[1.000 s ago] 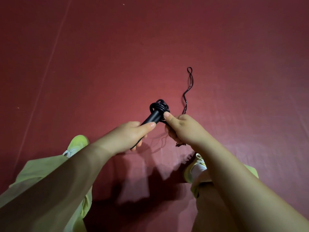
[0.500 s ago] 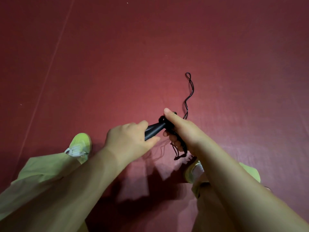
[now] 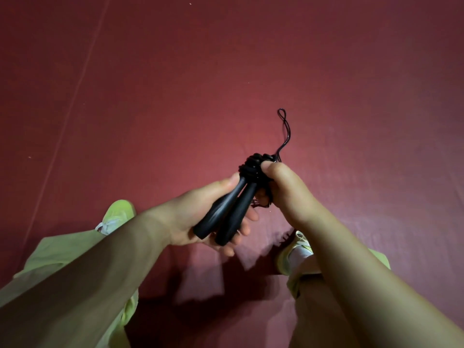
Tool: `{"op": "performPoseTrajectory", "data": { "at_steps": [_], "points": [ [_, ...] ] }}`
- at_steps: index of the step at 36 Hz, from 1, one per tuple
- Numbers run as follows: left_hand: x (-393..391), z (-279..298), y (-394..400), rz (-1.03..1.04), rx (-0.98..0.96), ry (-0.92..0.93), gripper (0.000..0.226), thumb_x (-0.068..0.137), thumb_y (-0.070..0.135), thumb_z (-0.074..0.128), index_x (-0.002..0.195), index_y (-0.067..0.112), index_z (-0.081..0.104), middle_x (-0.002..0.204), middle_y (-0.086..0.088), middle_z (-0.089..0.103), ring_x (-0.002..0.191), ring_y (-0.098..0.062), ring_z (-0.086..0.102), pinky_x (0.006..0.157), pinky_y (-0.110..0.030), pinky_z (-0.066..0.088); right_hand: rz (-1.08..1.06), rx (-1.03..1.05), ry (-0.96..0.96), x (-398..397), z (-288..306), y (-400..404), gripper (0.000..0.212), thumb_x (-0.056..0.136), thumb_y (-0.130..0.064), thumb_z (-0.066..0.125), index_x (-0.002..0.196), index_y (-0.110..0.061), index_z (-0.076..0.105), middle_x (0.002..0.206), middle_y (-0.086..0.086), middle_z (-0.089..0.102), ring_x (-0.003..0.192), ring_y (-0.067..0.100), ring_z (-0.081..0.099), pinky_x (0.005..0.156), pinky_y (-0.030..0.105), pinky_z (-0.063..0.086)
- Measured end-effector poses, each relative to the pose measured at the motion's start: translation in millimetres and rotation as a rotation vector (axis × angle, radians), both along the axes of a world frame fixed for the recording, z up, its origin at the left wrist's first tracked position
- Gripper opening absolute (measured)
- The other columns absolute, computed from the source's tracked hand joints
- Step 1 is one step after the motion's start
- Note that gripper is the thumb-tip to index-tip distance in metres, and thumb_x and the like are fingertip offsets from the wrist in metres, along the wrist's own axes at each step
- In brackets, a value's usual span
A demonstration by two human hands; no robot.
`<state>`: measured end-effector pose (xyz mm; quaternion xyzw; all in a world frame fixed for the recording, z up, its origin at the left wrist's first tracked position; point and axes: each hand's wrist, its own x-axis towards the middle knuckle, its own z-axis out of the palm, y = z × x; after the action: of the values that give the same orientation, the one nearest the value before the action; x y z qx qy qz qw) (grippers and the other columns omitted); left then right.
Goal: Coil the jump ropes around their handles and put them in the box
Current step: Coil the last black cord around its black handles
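Observation:
Two black jump rope handles (image 3: pixel 226 209) lie side by side in my left hand (image 3: pixel 200 219), palm up, with the thumb along their left side and the fingers curled under them. Black rope is wound into a thick coil (image 3: pixel 253 167) round the handles' far ends. My right hand (image 3: pixel 283 192) grips that coil from the right, thumb on top. A loose tail of rope (image 3: pixel 286 131) runs from the coil away over the floor and ends in a small loop. No box is in view.
A dark red floor (image 3: pixel 226 71) fills the view, with a pale line (image 3: pixel 75 96) running diagonally at the left. My yellow-green shoes (image 3: pixel 118 214) (image 3: pixel 296 249) and trouser legs stand below the hands.
My left hand has turned palm up, so both handles now show side by side. My right hand has gone round the coil again, and the loose tail on the floor looks shorter.

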<state>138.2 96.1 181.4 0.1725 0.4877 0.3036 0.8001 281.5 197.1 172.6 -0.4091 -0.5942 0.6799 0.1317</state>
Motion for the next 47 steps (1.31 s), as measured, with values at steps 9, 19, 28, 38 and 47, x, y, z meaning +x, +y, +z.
{"op": "performPoseTrajectory", "data": {
  "at_steps": [9,19,28,38,47],
  "points": [
    [3.5,-3.2,1.6,0.078,0.016,0.143,0.072,0.072,0.075,0.033,0.079,0.011,0.064,0.064,-0.004,0.058,0.054,-0.021,0.052,0.052,-0.027,0.041,0.195,-0.060,-0.004,2.8,4.2,6.1,0.038,0.089,-0.048,0.043,0.079,-0.012,0.050,0.063,-0.003,0.046,0.051,0.009,0.038,0.050,0.022,0.032],
    [7.2,-16.2,5.9,0.134,0.023,0.446,0.067,0.091,0.067,0.028,0.078,0.011,0.063,0.058,-0.001,0.060,0.051,-0.020,0.055,0.050,-0.026,0.044,0.115,0.057,-0.210,-1.0,3.0,0.1,0.041,0.102,-0.036,0.043,0.072,-0.009,0.050,0.057,0.002,0.048,0.041,0.012,0.036,0.043,0.024,0.032],
    [3.4,-34.8,7.3,0.138,0.088,0.738,0.066,0.094,0.062,0.029,0.079,0.009,0.063,0.059,-0.003,0.060,0.051,-0.022,0.056,0.051,-0.031,0.045,0.080,0.207,-0.511,-1.1,-4.5,-1.0,0.054,0.093,-0.058,0.047,0.061,-0.014,0.054,0.053,0.004,0.046,0.046,0.022,0.044,0.054,0.033,0.040],
    [-6.1,-27.6,6.0,-0.030,0.218,1.123,0.050,0.098,0.050,0.025,0.077,0.014,0.053,0.083,-0.008,0.061,0.082,-0.030,0.057,0.075,-0.038,0.044,0.065,0.071,-0.369,-6.6,-6.5,-8.9,0.065,0.096,-0.058,0.037,0.079,-0.003,0.067,0.053,-0.002,0.055,0.047,0.014,0.047,0.057,0.028,0.038],
    [-6.6,-34.5,1.5,-0.185,0.278,1.296,0.039,0.095,0.054,0.033,0.094,0.020,0.052,0.082,0.001,0.052,0.085,-0.025,0.052,0.075,-0.038,0.042,0.079,-0.115,-0.337,-7.9,-8.5,-11.9,0.073,0.094,-0.068,0.026,0.085,-0.007,0.065,0.061,0.002,0.061,0.055,0.019,0.051,0.056,0.031,0.038]
  ]
}}
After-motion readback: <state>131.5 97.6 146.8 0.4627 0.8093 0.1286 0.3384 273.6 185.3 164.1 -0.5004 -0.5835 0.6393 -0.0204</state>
